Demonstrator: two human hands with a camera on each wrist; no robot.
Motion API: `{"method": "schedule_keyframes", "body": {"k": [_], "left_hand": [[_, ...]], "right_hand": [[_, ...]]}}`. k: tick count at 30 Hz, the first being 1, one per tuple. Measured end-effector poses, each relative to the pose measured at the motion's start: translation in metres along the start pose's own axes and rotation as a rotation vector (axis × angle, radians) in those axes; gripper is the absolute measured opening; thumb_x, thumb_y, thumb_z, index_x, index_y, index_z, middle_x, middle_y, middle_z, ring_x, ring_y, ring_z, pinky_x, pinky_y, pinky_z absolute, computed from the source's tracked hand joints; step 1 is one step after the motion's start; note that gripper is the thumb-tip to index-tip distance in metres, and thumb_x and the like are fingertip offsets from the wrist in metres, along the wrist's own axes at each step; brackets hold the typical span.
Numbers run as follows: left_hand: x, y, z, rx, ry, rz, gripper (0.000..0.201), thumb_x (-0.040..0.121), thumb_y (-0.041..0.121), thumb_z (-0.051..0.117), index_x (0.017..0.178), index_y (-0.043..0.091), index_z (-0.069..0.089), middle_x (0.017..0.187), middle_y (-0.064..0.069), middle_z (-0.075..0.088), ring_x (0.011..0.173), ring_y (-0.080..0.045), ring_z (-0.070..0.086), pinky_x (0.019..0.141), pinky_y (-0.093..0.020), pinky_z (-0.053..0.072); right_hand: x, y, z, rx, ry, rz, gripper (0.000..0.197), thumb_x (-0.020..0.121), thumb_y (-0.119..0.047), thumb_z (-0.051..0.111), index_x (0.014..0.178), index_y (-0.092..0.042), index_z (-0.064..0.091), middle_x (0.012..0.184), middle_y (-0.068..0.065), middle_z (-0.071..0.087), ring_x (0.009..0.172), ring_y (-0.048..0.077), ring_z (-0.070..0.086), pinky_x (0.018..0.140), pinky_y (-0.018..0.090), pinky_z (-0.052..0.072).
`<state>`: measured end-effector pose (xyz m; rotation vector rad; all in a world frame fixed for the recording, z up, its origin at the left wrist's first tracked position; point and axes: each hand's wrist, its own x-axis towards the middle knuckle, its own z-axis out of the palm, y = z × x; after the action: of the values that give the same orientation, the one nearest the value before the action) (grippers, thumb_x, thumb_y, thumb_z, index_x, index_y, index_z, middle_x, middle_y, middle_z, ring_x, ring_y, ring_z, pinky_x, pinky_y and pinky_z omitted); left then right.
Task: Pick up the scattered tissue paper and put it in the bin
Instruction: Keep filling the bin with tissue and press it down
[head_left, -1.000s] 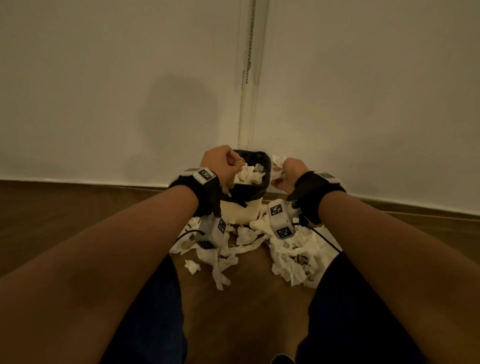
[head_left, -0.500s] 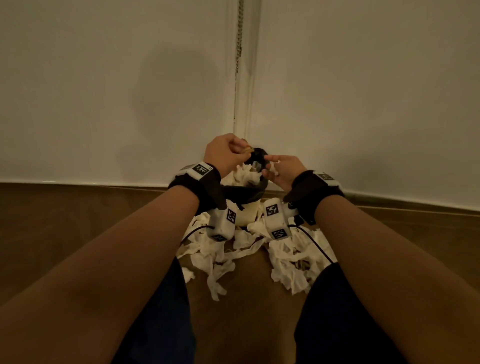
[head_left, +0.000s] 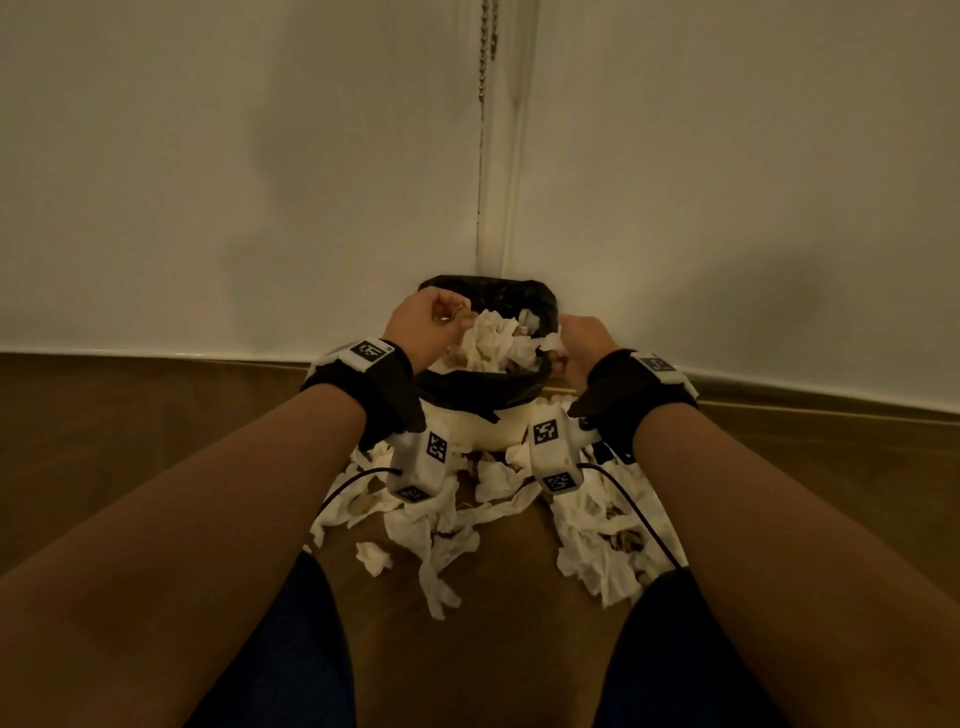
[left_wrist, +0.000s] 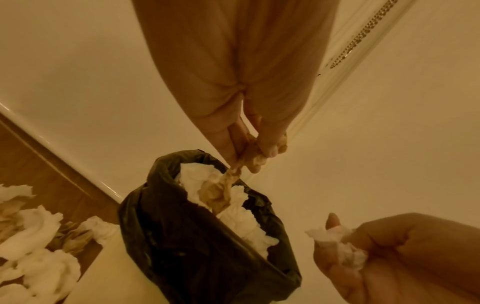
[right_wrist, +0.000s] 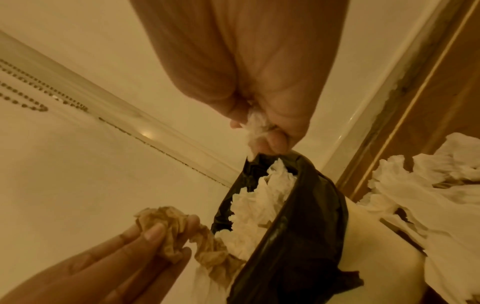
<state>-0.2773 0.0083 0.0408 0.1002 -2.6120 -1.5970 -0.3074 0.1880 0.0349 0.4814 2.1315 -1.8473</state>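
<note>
A small cream bin (head_left: 485, 428) lined with a black bag (head_left: 483, 389) stands against the wall, heaped with white tissue (head_left: 493, 340). My left hand (head_left: 428, 325) hovers over the bin's left rim and pinches a brownish crumpled tissue (left_wrist: 249, 156) that trails down onto the heap. My right hand (head_left: 582, 348) is at the bin's right rim, fingers curled round a white tissue wad (right_wrist: 255, 128). More torn tissue (head_left: 431, 525) lies scattered on the floor in front of the bin, with a second pile (head_left: 602, 535) to the right.
The wooden floor (head_left: 130, 441) meets a white wall with a skirting board (head_left: 156, 353). A bead chain (head_left: 485, 52) hangs along a vertical trim behind the bin. My knees in dark trousers (head_left: 291, 649) flank the floor in front. Black cables (head_left: 628, 499) trail from the wrist cameras.
Both hands were close together over the bin half a second ago; they have since drawn apart to the bin's left and right rims, each still holding tissue.
</note>
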Motion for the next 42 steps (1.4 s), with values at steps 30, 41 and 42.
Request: {"method": "schedule_keyframes", "body": {"k": [30,41,42], "left_hand": [[0.007,-0.012,0.026,0.915,-0.508,-0.003,0.037,0.099,0.013,0.033,0.131,0.003,0.048,0.132,-0.017,0.051,0.118,-0.029,0.05,0.096,-0.031,0.038],[0.006,-0.015,0.024,1.051,-0.52,-0.094,0.048,0.096,0.028,0.033,0.144,0.031,0.03,0.146,0.0,0.039,0.13,-0.023,0.039,0.108,-0.05,0.014],[0.004,-0.013,0.022,1.048,-0.523,-0.081,0.046,0.097,0.026,0.034,0.143,0.029,0.032,0.145,-0.002,0.041,0.129,-0.024,0.041,0.106,-0.046,0.019]], "right_hand": [[0.011,0.014,0.038,-1.244,-0.203,-0.344,0.051,0.091,0.0,0.051,0.14,-0.009,0.041,0.147,0.018,0.029,0.132,0.028,0.036,0.108,0.029,0.029],[0.014,0.016,0.041,-1.452,-0.1,-0.341,0.03,0.093,-0.013,0.048,0.121,-0.015,0.058,0.128,0.01,0.055,0.12,0.027,0.049,0.104,0.038,0.033],[0.013,0.02,0.039,-1.478,-0.134,-0.336,0.033,0.093,-0.013,0.049,0.124,-0.017,0.057,0.13,0.009,0.053,0.122,0.027,0.047,0.106,0.04,0.03]]}}
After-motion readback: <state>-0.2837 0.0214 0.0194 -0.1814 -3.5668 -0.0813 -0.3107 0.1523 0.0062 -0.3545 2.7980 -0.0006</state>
